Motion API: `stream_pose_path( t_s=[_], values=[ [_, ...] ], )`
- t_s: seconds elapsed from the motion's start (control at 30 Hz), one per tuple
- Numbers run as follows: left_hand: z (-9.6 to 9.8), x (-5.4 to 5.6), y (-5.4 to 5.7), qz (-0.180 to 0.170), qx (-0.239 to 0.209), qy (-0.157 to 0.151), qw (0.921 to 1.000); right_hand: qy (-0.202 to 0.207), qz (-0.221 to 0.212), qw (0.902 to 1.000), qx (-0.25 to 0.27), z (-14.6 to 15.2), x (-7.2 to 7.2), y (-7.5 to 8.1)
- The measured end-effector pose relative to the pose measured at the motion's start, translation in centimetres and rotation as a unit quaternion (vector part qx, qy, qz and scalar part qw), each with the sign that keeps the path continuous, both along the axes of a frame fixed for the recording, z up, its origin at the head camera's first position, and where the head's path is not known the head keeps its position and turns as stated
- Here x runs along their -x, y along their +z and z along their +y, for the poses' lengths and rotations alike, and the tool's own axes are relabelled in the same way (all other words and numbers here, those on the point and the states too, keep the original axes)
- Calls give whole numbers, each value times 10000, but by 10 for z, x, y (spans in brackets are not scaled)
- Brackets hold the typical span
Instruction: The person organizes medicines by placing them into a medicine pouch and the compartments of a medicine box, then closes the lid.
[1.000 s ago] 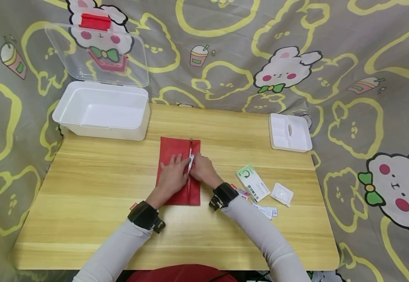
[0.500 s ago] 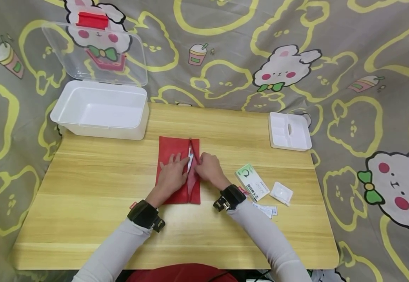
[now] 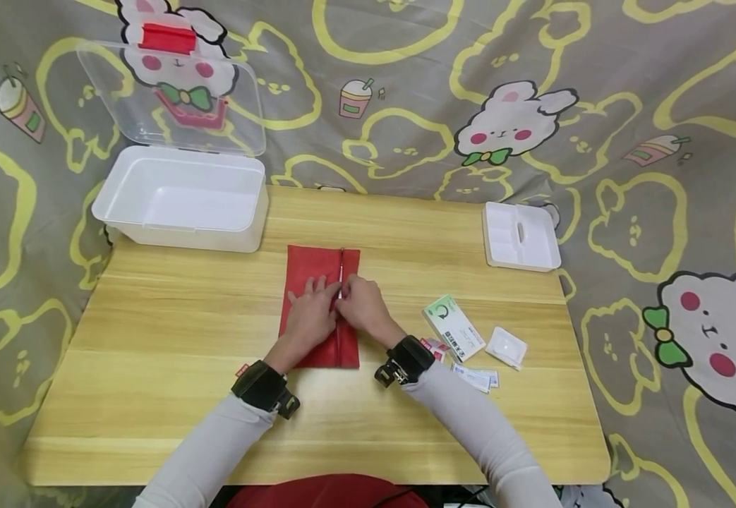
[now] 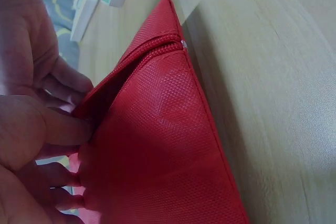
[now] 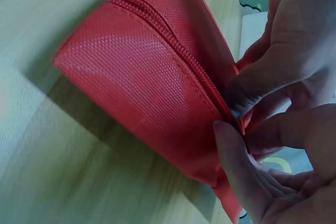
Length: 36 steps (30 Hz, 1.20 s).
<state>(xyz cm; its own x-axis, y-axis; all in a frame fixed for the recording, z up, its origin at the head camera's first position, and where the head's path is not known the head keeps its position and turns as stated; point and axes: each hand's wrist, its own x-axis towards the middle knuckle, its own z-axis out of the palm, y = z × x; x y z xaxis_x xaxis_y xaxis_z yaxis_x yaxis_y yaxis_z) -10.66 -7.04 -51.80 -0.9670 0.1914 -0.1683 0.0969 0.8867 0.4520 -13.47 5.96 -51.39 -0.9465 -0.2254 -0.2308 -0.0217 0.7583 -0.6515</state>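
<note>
A red zipper pouch [image 3: 312, 262] lies on the table, its zipper running lengthwise nearer its right side. My left hand [image 3: 307, 317] rests on it with fingers spread; in the left wrist view its thumb [image 4: 65, 129] reaches into the zipper gap. My right hand [image 3: 365, 305] pinches the pouch's fabric beside the zipper, thumb [image 5: 233, 156] on the outside. The zipper [image 5: 178, 51] is parted, and its near end shows in both wrist views. A thin white sliver shows in the slit in the head view. The rest of the contents is hidden.
To the right lie a green-and-white box [image 3: 455, 330], a white square packet [image 3: 506, 348] and small printed packets [image 3: 472, 377]. A white divided tray [image 3: 522, 238] stands at the back right. At the back left is a white bin [image 3: 199, 236] with its clear lid raised.
My right hand first drew the pouch's right edge outward, widening the slit, then came back toward my left hand. The slit is narrower now. My left hand stays in place.
</note>
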Motion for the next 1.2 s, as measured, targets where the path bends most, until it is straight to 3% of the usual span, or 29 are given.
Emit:
stream_pose_path(
  t_s=[0.27,0.57,0.73,1.0,1.2],
  values=[
    [-6,1,2,56,-230,189,9995,-58,73,9997,204,-5,4,-7],
    [-10,1,3,-328,-49,26,9994,159,-631,9969,449,0,14,-4],
    [-10,3,5,-473,-18,27,9989,118,-545,9984,109,8,42,5],
    [-3,2,5,-618,0,-59,9981,-596,129,9976,-322,9,98,11],
    [-2,1,5,-674,48,-61,9977,-930,-213,9926,-752,-1,117,6]
  ],
)
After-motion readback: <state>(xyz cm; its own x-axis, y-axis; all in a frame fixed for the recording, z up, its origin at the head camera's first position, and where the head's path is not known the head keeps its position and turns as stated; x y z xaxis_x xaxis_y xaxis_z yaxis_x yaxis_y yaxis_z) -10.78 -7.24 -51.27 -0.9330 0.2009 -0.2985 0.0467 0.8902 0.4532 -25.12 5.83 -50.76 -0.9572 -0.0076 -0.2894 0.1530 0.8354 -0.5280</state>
